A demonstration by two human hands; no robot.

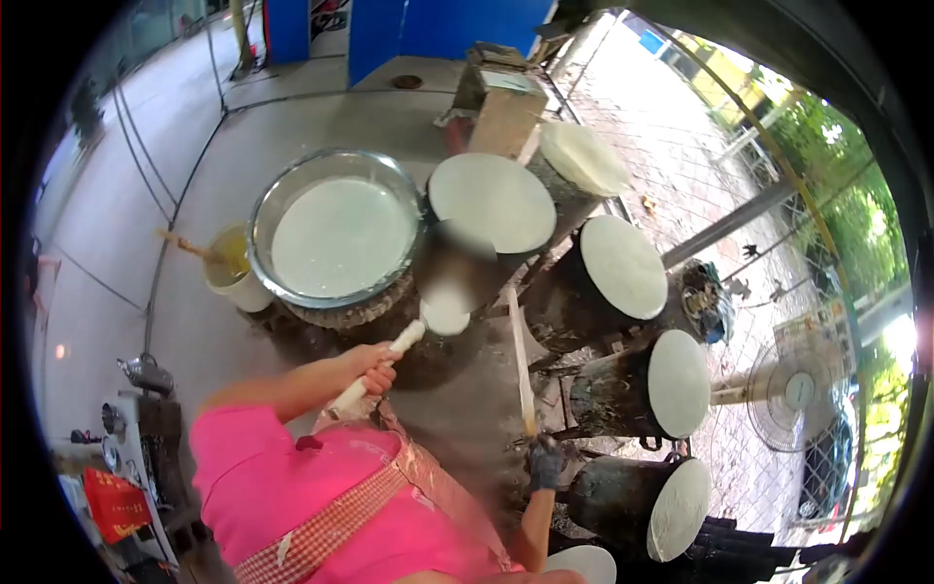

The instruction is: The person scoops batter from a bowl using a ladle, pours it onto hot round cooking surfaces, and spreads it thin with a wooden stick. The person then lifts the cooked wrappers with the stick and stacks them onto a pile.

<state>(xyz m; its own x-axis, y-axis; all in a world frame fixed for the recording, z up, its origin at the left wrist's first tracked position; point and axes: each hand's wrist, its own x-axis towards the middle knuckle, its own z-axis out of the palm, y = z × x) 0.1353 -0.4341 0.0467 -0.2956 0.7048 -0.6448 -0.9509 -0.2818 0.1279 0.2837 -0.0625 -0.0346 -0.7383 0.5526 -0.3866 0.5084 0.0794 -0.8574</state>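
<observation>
Grey floor (107,209) spreads across the left side, blue panels (443,44) stand up at twelve o'clock, and a wire fence (744,175) runs down the right. Right near the middle, here's the ladle (411,337), its pale handle slanting up towards a round white patch (447,316); blur hides how the two meet. Left hand (366,371) has its fingers wrapped tight around that handle. Just above, at eleven o'clock, sits the wide steel basin (261,219), holding white batter (342,237), with a yellowish bucket (243,290) beside it at nine. Over to five o'clock, the right hand (545,463), in a dark glove, grips a long wooden stick (520,355) that reaches up the view. And look at those round white tops (624,268) on sooty drums (608,394), curving from twelve o'clock round to five! Further out at four, a caged fan (800,389) stands by the fence.
</observation>
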